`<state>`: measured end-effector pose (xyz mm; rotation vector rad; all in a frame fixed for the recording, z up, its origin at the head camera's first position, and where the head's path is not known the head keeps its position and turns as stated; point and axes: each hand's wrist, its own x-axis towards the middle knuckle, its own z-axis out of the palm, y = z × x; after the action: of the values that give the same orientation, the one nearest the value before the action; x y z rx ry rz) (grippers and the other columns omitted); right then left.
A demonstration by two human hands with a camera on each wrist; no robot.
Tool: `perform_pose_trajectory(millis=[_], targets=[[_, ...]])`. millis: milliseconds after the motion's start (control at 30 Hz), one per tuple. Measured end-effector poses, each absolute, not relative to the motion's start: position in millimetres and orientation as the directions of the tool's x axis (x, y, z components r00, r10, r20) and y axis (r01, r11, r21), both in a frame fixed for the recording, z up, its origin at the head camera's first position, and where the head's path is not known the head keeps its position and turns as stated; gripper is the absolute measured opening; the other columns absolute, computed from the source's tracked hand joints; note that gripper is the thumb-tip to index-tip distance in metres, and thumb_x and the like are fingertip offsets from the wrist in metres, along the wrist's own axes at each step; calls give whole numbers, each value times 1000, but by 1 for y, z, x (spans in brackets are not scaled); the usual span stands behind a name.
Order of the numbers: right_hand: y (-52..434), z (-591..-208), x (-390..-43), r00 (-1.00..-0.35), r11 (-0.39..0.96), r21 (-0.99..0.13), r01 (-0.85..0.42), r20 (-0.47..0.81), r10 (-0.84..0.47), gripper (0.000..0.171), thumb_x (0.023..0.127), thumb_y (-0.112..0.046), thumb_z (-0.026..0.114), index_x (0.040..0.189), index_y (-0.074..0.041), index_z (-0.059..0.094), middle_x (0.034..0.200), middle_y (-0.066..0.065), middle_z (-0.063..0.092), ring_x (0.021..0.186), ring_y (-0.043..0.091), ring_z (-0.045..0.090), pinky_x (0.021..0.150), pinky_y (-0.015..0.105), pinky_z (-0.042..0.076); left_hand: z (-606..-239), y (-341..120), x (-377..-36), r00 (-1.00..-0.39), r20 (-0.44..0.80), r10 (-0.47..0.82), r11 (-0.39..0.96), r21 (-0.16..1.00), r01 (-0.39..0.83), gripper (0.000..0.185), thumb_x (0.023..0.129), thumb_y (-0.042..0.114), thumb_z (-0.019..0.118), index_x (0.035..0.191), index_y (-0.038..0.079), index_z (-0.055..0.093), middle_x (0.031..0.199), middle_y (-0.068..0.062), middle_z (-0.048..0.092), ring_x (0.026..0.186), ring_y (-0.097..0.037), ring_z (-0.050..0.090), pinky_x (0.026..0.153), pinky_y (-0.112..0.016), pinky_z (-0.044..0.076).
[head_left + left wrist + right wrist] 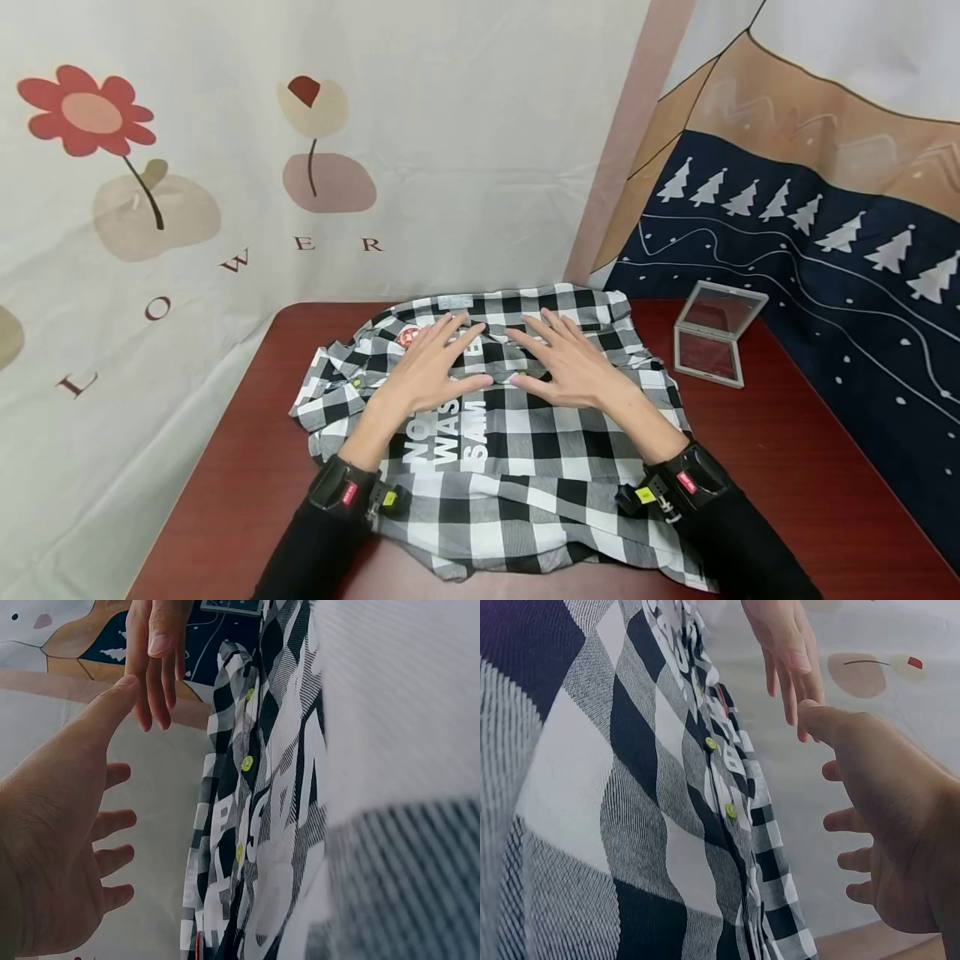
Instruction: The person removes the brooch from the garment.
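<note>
Fingers (465, 340) of the left hand (426, 371) and the right hand (573, 367) are extended and spread, each thumb pointing inward across a small gap. Both hands are held palm down above a checked shirt (555, 429); the two wrist views show each hand apart from the cloth. The shirt, in black, white and grey, lies spread and somewhat rumpled across the middle of a reddish-brown table (795, 475). White letters (446, 437) are printed on its left part, beside the left forearm, and a round red patch (407, 336) shows next to the left fingertips. Yellow-green buttons (710, 744) run along the front strip, clearest in the wrist views. Each wrist bears a black band (343, 490), worn at the end of a black sleeve (311, 533). At the table's far right, well apart from the right hand, stands an opened two-panel case (707, 333). Behind hang a pale cloth (480, 125) with flower motifs and, on the right, a dark blue cloth (832, 275) with white trees.
</note>
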<state>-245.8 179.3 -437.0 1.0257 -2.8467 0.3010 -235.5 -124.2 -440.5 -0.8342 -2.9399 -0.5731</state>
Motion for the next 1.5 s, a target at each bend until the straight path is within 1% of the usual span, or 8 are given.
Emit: perform_pose_trajectory(millis=[200, 367, 467, 667, 800, 1100, 1300, 1500], targets=[[171, -436, -248, -747, 736, -134, -664, 176, -642, 81, 109, -65, 65, 176, -25, 43, 184, 17, 37, 174, 51, 24, 139, 75, 24, -439, -131, -233, -862, 137, 488, 793, 345, 503, 94, 106, 70, 67, 181, 28, 30, 191, -9, 20, 178, -42, 16, 144, -68, 14], [163, -436, -249, -742, 732, -130, -669, 174, -647, 82, 109, -65, 64, 177, -25, 42, 185, 17, 36, 174, 51, 24, 139, 75, 24, -441, -140, -231, -874, 140, 465, 806, 340, 484, 93, 106, 71, 66, 181, 31, 29, 191, -8, 20, 179, -41, 16, 141, -74, 18], [158, -437, -250, -738, 727, -132, -674, 170, -653, 82, 109, -65, 63, 177, -25, 40, 185, 18, 36, 175, 51, 23, 139, 75, 23, -442, -144, -230, -880, 142, 452, 814, 337, 473, 93, 106, 72, 65, 181, 33, 28, 191, -8, 21, 179, -41, 16, 141, -74, 18], [147, -437, -252, -745, 729, -154, -667, 133, -654, 81, 111, -69, 58, 178, -28, 38, 186, 15, 34, 176, 47, 20, 141, 72, 21, -442, -152, -229, -888, 130, 440, 824, 334, 457, 94, 106, 71, 66, 181, 30, 28, 191, -10, 20, 179, -39, 14, 145, -67, 13], [140, -438, -254, -748, 732, -156, -664, 113, -654, 80, 112, -70, 55, 179, -30, 36, 187, 14, 32, 177, 45, 18, 142, 72, 20, -442, -156, -228, -892, 127, 435, 828, 334, 451, 94, 106, 70, 65, 181, 27, 29, 192, -10, 19, 178, -41, 16, 144, -68, 14], [125, -442, -261, -713, 701, -135, -701, 148, -685, 79, 111, -67, 58, 177, -27, 40, 183, 17, 40, 174, 50, 25, 140, 72, 24, -441, -171, -226, -905, 129, 406, 844, 326, 425, 94, 106, 71, 67, 180, 26, 32, 191, -11, 21, 177, -45, 19, 142, -73, 17], [115, -443, -265, -705, 692, -133, -709, 144, -695, 80, 111, -68, 57, 178, -26, 39, 183, 16, 40, 173, 51, 27, 141, 71, 24, -442, -184, -228, -910, 146, 389, 841, 348, 415, 91, 106, 68, 68, 179, 25, 35, 189, -15, 25, 176, -48, 21, 141, -74, 18], [105, -444, -269, -689, 677, -131, -724, 146, -710, 80, 112, -68, 56, 178, -27, 38, 182, 18, 40, 172, 51, 29, 140, 72, 25, -439, -197, -229, -921, 141, 364, 853, 347, 390, 94, 105, 64, 72, 180, 25, 32, 189, -16, 26, 176, -48, 21, 140, -75, 19]])
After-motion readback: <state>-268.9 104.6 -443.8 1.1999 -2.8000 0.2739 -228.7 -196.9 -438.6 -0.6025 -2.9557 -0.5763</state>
